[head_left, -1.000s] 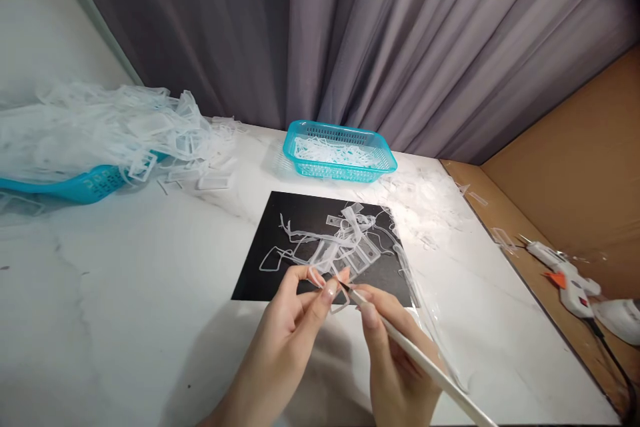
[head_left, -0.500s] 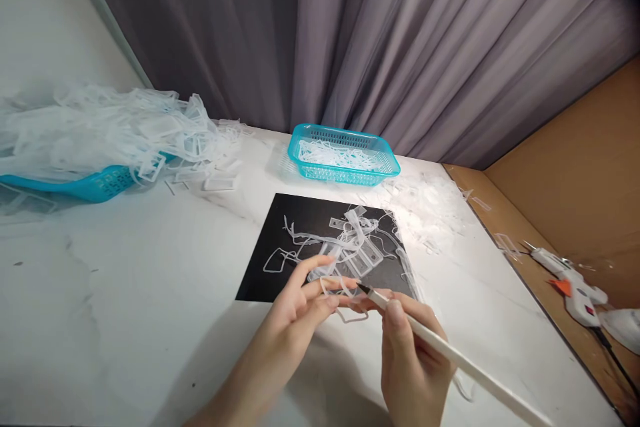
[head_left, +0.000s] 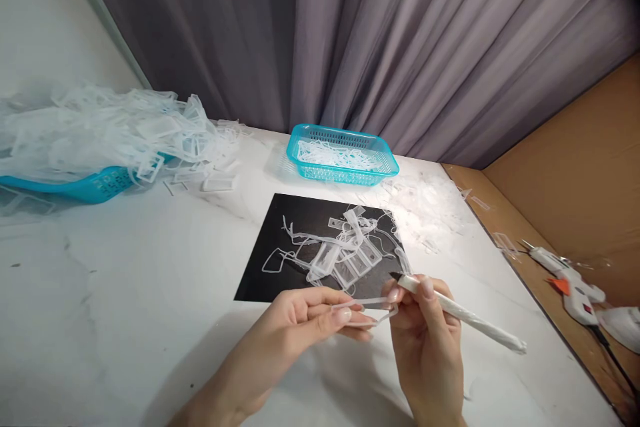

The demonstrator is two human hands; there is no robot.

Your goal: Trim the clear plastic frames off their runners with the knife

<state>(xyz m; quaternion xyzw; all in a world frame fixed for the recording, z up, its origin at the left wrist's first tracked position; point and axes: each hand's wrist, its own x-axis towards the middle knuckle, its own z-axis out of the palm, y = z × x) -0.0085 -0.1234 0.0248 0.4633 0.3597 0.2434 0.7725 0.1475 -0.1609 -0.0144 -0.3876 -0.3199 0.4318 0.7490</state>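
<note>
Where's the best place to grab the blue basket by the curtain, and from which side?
Take the basket by the rim at both short ends, coming from above. It stands upright and the rim flares past the walls, so fingertips should hook under it. Lift it level, as loose white strips lie inside. The long back side looks tighter, facing the curtain.

Thin translucent frame [head_left: 373,301], angular and open, stretched slantwise between both hands' fingertips [head_left: 343,315].

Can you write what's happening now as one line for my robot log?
left hand: holds thin clear frame | right hand: holds white-handled tool, touches frame | black mat: clear pieces on it
</note>
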